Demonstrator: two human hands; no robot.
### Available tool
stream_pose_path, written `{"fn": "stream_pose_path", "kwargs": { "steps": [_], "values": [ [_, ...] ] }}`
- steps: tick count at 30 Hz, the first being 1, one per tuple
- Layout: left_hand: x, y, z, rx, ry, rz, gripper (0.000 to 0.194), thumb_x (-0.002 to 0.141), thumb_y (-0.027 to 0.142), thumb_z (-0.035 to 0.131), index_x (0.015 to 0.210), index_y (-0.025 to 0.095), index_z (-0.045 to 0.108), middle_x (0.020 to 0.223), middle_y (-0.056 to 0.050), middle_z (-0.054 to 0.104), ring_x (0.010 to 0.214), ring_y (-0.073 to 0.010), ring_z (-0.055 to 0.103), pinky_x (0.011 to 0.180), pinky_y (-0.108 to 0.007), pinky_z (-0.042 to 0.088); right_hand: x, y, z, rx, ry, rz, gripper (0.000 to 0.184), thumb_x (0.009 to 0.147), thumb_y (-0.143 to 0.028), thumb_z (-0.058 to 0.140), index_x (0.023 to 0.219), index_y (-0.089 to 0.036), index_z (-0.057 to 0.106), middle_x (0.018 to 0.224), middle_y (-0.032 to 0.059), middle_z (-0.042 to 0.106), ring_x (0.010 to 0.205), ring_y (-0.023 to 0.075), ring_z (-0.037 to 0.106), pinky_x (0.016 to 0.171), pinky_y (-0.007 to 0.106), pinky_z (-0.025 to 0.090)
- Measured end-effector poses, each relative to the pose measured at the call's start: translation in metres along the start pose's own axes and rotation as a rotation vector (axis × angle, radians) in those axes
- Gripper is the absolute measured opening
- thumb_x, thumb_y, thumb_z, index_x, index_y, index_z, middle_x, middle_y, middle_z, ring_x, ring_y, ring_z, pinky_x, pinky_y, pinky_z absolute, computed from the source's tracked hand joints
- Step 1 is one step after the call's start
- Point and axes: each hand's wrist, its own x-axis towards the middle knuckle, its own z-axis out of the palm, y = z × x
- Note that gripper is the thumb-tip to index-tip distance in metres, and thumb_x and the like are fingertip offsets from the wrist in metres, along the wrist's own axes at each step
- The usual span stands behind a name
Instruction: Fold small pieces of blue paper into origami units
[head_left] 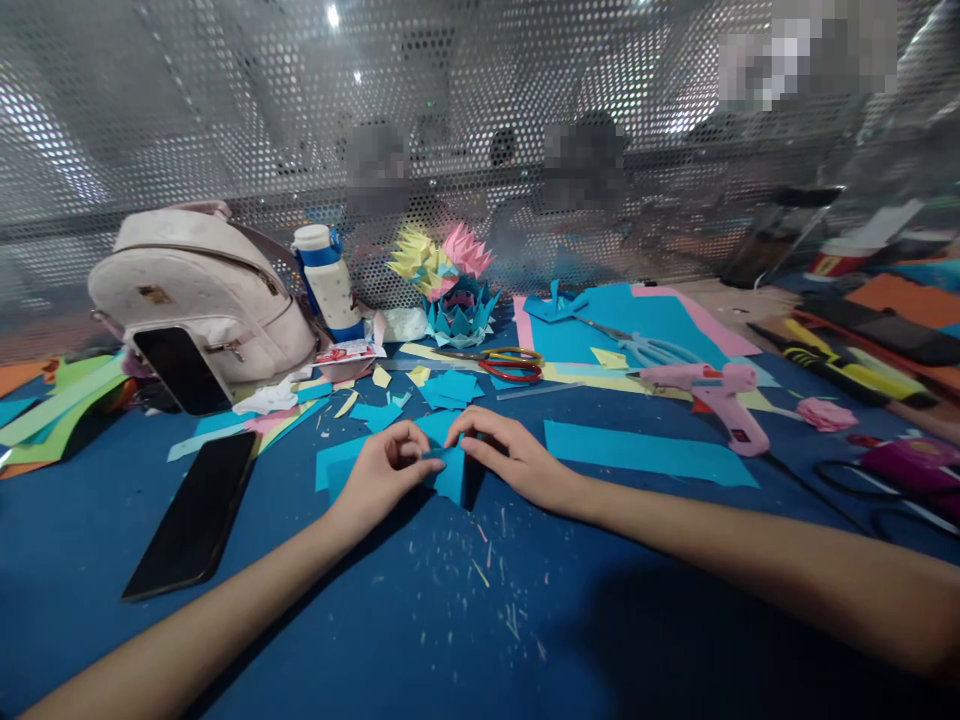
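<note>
Both my hands meet on a small folded piece of blue paper (452, 474) lying on the dark blue table (450, 620). My left hand (386, 472) pinches its left edge with curled fingers. My right hand (510, 455) presses down on its right side, fingers bent over the fold. More blue paper scraps (450, 388) lie just beyond them, and a long blue strip (645, 452) lies to the right.
A black phone (196, 510) lies at left, a white bag (199, 290) with a second phone (180, 368) behind it. A bottle (328, 282), paper flowers (450, 280), scissors (510, 362) and a pink glue gun (716, 395) stand farther back. A perforated metal screen (225, 120) closes off the rear.
</note>
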Motion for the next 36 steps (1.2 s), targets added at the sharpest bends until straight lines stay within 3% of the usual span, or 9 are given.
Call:
{"fn": "stream_pose_path", "kwargs": {
  "steps": [3, 7, 10, 13, 15, 20, 25, 30, 36],
  "values": [
    [0.000, -0.002, 0.000, 0.002, 0.037, 0.006, 0.026, 0.075, 0.019, 0.068, 0.069, 0.018, 0.042, 0.049, 0.010, 0.039, 0.042, -0.0045, 0.034, 0.042, -0.017, 0.027, 0.001, 0.001, 0.000, 0.019, 0.011, -0.043, 0.016, 0.097, -0.027, 0.043, 0.097, -0.020, 0.057, 0.099, 0.0046, 0.055, 0.093, 0.0162, 0.053, 0.084, 0.030, 0.043],
    [0.001, -0.004, 0.000, -0.024, 0.059, 0.014, 0.027, 0.075, 0.021, 0.067, 0.070, 0.019, 0.041, 0.056, 0.008, 0.048, 0.042, -0.0054, 0.044, 0.042, -0.017, 0.040, 0.002, 0.005, 0.002, 0.056, -0.006, -0.037, 0.009, 0.093, -0.028, 0.050, 0.096, -0.020, 0.052, 0.103, 0.0050, 0.052, 0.093, 0.0157, 0.053, 0.074, 0.027, 0.046],
    [0.001, -0.002, -0.001, -0.037, 0.056, 0.041, 0.024, 0.075, 0.020, 0.067, 0.070, 0.018, 0.043, 0.087, -0.002, 0.062, 0.055, -0.0082, 0.056, 0.046, -0.021, 0.049, 0.003, 0.007, 0.002, 0.006, -0.022, -0.047, 0.008, 0.090, -0.026, 0.057, 0.089, -0.020, 0.052, 0.104, 0.0047, 0.053, 0.096, 0.0162, 0.052, 0.076, 0.027, 0.046],
    [0.000, 0.001, -0.001, -0.015, 0.081, 0.110, 0.022, 0.076, 0.018, 0.065, 0.070, 0.018, 0.044, 0.113, -0.009, 0.057, 0.082, -0.0164, 0.062, 0.050, -0.023, 0.053, 0.003, 0.008, 0.001, -0.072, 0.021, -0.060, 0.008, 0.088, -0.024, 0.060, 0.085, -0.020, 0.054, 0.104, 0.0039, 0.055, 0.101, 0.0171, 0.050, 0.088, 0.033, 0.042],
    [-0.001, 0.003, -0.001, 0.012, 0.129, 0.138, 0.021, 0.076, 0.019, 0.065, 0.070, 0.018, 0.045, 0.109, -0.008, 0.058, 0.084, -0.0173, 0.061, 0.049, -0.021, 0.050, 0.003, 0.008, 0.001, -0.105, 0.056, -0.049, 0.008, 0.088, -0.024, 0.060, 0.083, -0.019, 0.055, 0.103, 0.0039, 0.056, 0.102, 0.0175, 0.050, 0.091, 0.035, 0.040],
    [-0.007, 0.007, 0.003, 0.163, 0.099, 0.110, 0.016, 0.078, 0.023, 0.066, 0.082, 0.018, 0.051, 0.071, 0.003, 0.053, 0.054, -0.0081, 0.046, 0.046, -0.019, 0.038, 0.002, 0.005, -0.001, -0.098, 0.102, -0.029, 0.015, 0.091, -0.023, 0.056, 0.077, -0.018, 0.056, 0.097, 0.0033, 0.059, 0.098, 0.0171, 0.052, 0.091, 0.035, 0.038],
    [-0.008, 0.008, 0.006, 0.252, -0.021, 0.089, 0.019, 0.077, 0.024, 0.067, 0.092, 0.018, 0.058, 0.077, 0.000, 0.057, 0.063, -0.0119, 0.051, 0.055, -0.023, 0.039, 0.000, 0.000, 0.001, 0.006, 0.003, 0.064, 0.012, 0.091, -0.025, 0.054, 0.085, -0.017, 0.061, 0.084, 0.0015, 0.063, 0.081, 0.0149, 0.058, 0.077, 0.029, 0.045],
    [-0.008, 0.009, 0.004, 0.411, 0.063, 0.153, 0.009, 0.079, 0.027, 0.066, 0.077, 0.019, 0.063, 0.076, -0.002, 0.063, 0.075, -0.0175, 0.054, 0.070, -0.028, 0.041, -0.001, -0.001, 0.004, 0.071, -0.034, 0.082, 0.010, 0.089, -0.022, 0.055, 0.088, -0.018, 0.063, 0.088, 0.0027, 0.066, 0.082, 0.0148, 0.060, 0.076, 0.028, 0.048],
    [-0.008, 0.011, 0.002, 0.451, 0.117, 0.169, 0.006, 0.082, 0.023, 0.062, 0.080, 0.020, 0.066, 0.081, -0.002, 0.066, 0.080, -0.0185, 0.057, 0.076, -0.029, 0.042, 0.000, 0.002, 0.003, 0.085, -0.036, 0.134, 0.009, 0.086, -0.025, 0.059, 0.088, -0.017, 0.064, 0.089, 0.0028, 0.067, 0.085, 0.0156, 0.062, 0.077, 0.027, 0.048]
  ]
}}
